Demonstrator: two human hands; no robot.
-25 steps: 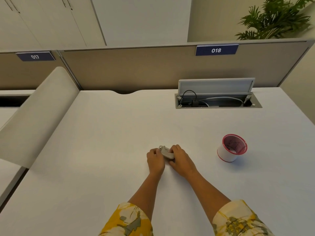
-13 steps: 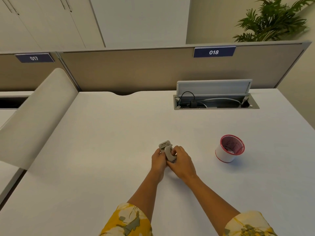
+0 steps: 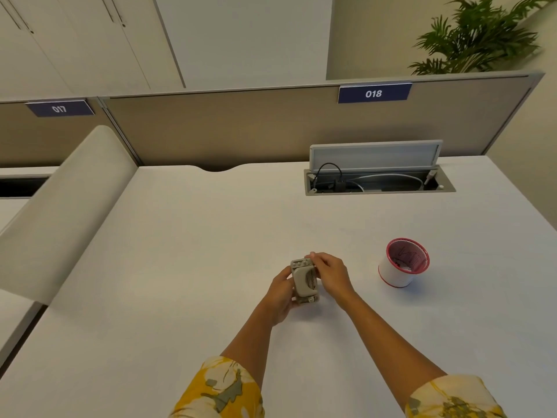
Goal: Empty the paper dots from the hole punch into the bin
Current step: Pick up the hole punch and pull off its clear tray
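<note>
Nearest the camera, two yellow patterned sleeves (image 3: 221, 390) are cut off by the bottom edge, and bare forearms reach forward over the white bench (image 3: 168, 267). The left hand (image 3: 281, 292) wraps the hole punch (image 3: 304, 282) from its left side, its grip closed around the body with the fingers mostly hidden behind it. The right hand (image 3: 330, 274) comes over the punch's upper right, fingertips pinched on its top edge near the far end; the thumb is not clearly visible. The punch is small, grey-beige, and held up on end between both hands, just above the bench or possibly touching it; which cannot be told. A face with small round marks at the far end and a darker recess lower down shows toward the camera, but whether any tray is open, and any paper dots, are too small to make out.

To the right, well apart from the hands, stands the bin (image 3: 404, 263), a small white cylinder with a red rim and reddish lining; its contents are unclear.

Farther back, a cable hatch (image 3: 379, 179) in the bench stands open with cords inside. Behind it runs a tan partition (image 3: 241, 128) carrying labels 017 and 018, with a plant (image 3: 479, 37) partly cut off at top right.
</note>
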